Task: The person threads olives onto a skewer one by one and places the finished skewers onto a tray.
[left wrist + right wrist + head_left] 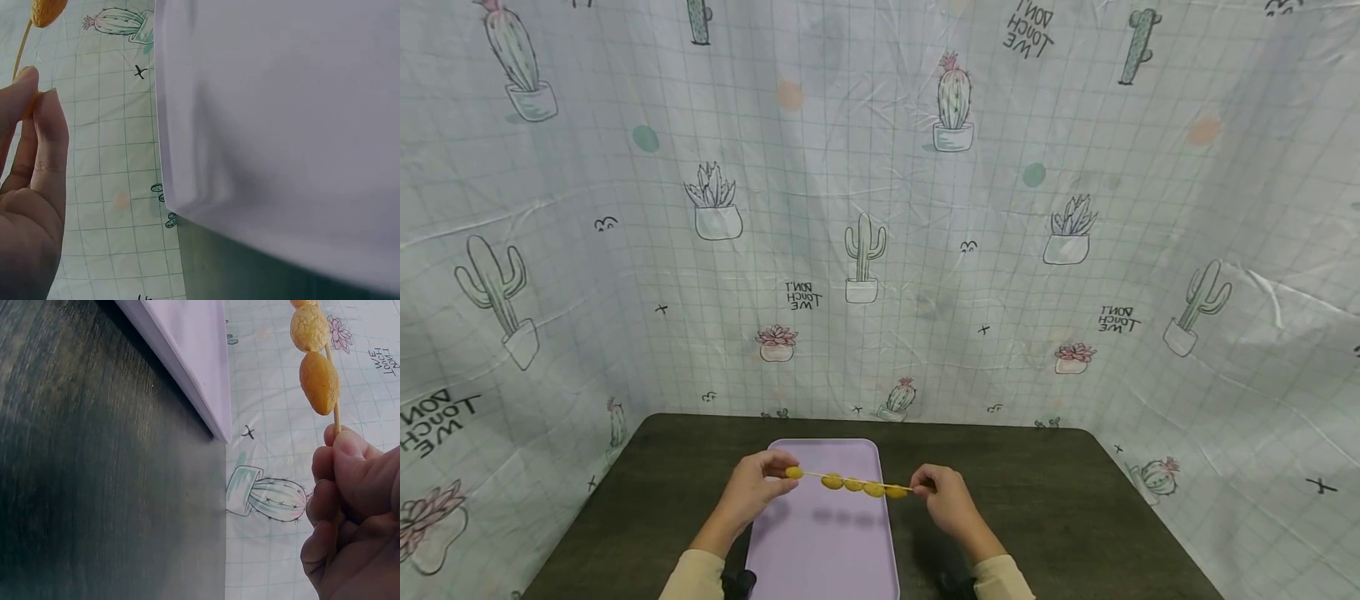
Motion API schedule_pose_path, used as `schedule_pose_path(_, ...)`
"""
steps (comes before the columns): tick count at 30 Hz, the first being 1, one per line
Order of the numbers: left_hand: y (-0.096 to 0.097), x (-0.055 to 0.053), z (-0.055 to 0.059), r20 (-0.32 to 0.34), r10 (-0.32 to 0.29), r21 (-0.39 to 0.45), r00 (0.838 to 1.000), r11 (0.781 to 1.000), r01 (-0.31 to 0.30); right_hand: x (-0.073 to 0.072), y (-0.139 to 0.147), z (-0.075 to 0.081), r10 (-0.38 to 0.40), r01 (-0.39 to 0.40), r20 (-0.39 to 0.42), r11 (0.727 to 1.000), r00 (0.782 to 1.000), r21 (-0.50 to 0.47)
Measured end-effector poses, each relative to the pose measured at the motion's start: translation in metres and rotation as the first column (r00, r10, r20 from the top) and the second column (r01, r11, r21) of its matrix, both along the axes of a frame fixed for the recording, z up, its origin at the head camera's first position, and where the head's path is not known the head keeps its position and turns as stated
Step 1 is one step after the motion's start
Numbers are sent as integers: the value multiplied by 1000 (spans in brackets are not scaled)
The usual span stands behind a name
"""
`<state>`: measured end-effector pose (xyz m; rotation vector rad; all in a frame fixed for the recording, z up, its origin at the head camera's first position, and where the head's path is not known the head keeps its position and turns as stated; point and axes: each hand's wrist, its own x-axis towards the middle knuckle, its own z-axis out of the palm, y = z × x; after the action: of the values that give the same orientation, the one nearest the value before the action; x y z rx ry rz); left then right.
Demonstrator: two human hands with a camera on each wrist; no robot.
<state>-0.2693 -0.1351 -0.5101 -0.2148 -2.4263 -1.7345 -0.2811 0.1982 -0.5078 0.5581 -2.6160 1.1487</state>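
Observation:
A thin wooden skewer (812,474) spans the space between my two hands, above a lilac tray (820,550). Several wrinkled yellow pieces, like small potatoes (874,490), are threaded along its middle and right part. My left hand (752,487) pinches one more yellow piece (793,472) at the skewer's left tip; fingers mostly cover that piece in the left wrist view. On the other side, my right hand (947,502) grips the bare end of the stick. Thumb and curled fingers wrap that end in the right wrist view, just below an oval piece (319,383).
The lilac tray has a raised rim and lies on a dark wooden table (1015,475). A pale curtain with cactus prints (910,275) surrounds the table's back and sides. Shadows of the skewered pieces fall on the tray.

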Motion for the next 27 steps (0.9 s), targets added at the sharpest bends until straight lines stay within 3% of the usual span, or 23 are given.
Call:
schedule_pose_path(7,1,0,0,-54,-16,-40,998,999,14,2,-4,0,5,-5,-5,1000,1000,3)
schedule_pose_path(12,0,-2,-2,-6,21,27,1000,999,-21,2,-4,2,-6,6,3,1000,1000,-1)
schedule_pose_path(17,0,-3,-3,46,20,115,999,993,-25,2,-3,4,-3,4,17,1000,1000,-17)
schedule_pose_path(27,2,-1,-1,63,14,109,998,994,-21,3,-2,4,25,-24,40,999,999,-26)
